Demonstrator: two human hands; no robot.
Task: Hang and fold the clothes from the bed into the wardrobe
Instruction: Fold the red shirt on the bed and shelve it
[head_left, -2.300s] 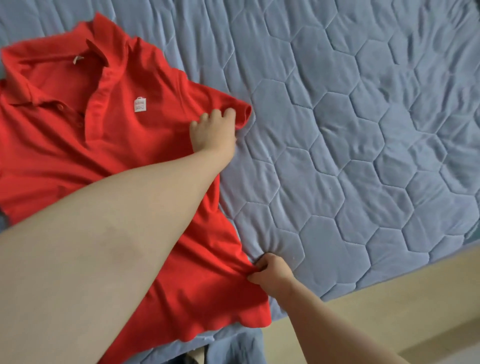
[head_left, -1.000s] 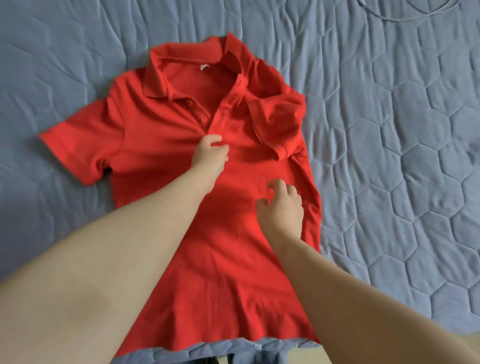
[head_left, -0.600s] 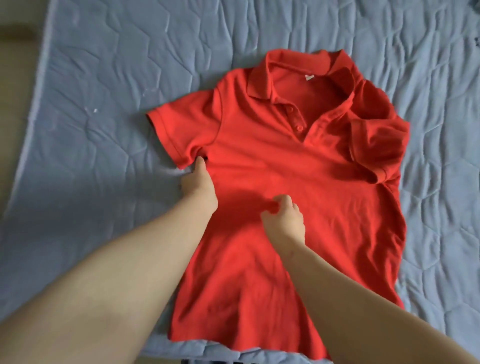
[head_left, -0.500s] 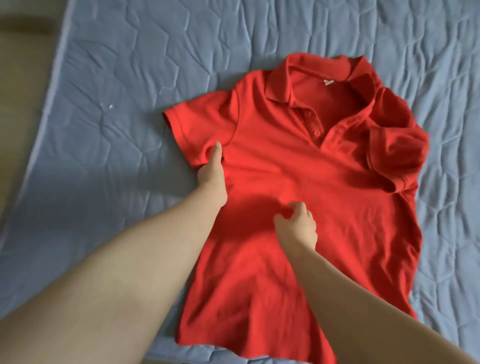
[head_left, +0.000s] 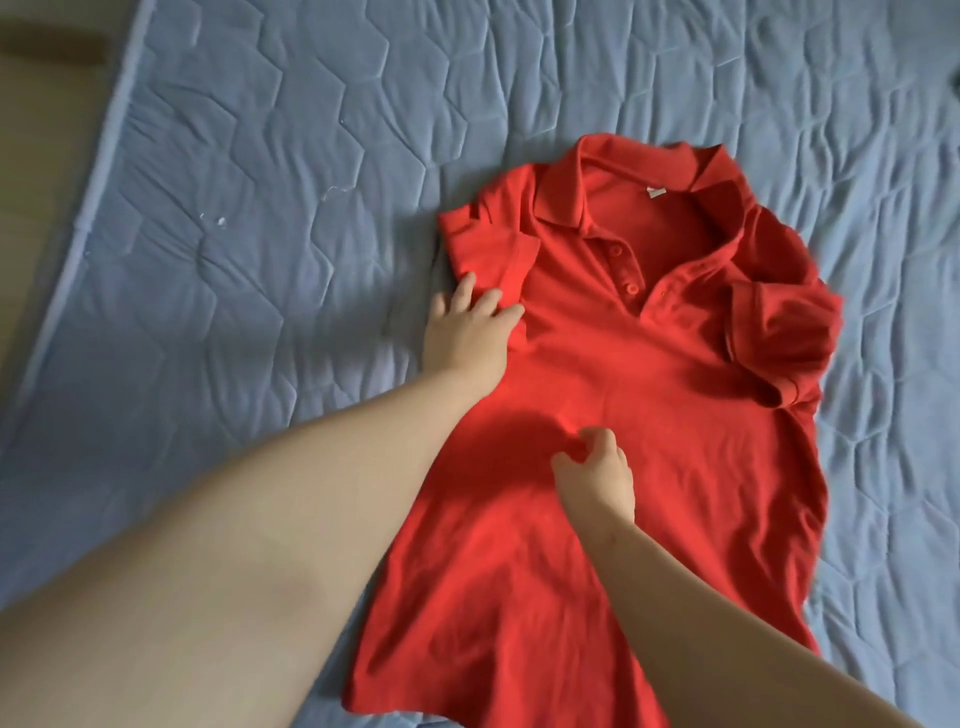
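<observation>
A red polo shirt (head_left: 649, 395) is lying face up on the bed (head_left: 270, 156), spread over its blue quilted cover with the collar (head_left: 566, 202) pointing away from the person and the hem (head_left: 415, 712) reaching toward the near edge. The placket is lying open, showing two red buttons (head_left: 631, 288), and a small white label (head_left: 655, 192) is showing inside the neck. Both short sleeves are lying folded inward: the sleeve on the person's left (head_left: 493, 249) is sitting flat over the shoulder, and the sleeve on the right (head_left: 779, 322) is lying bunched across the chest. The left hand (head_left: 467, 332) is resting at the shirt's left edge, just below the folded sleeve, with its fingers (head_left: 488, 304) spread wide and lying flat, their tips pressing on the sleeve's lower edge while the heel of the hand is sitting on the blue cover. The right hand (head_left: 597, 475) is sitting near the middle of the shirt's front, its fingers curling narrowly toward the thumb and pinching a small ridge of red fabric between them. Both bare forearms are reaching in from the lower edge of the view. A few white specks (head_left: 221, 222) are lying on the cover well to the left of the shirt, and a strip of beige floor (head_left: 31, 171) is showing beyond the bed's left edge.
</observation>
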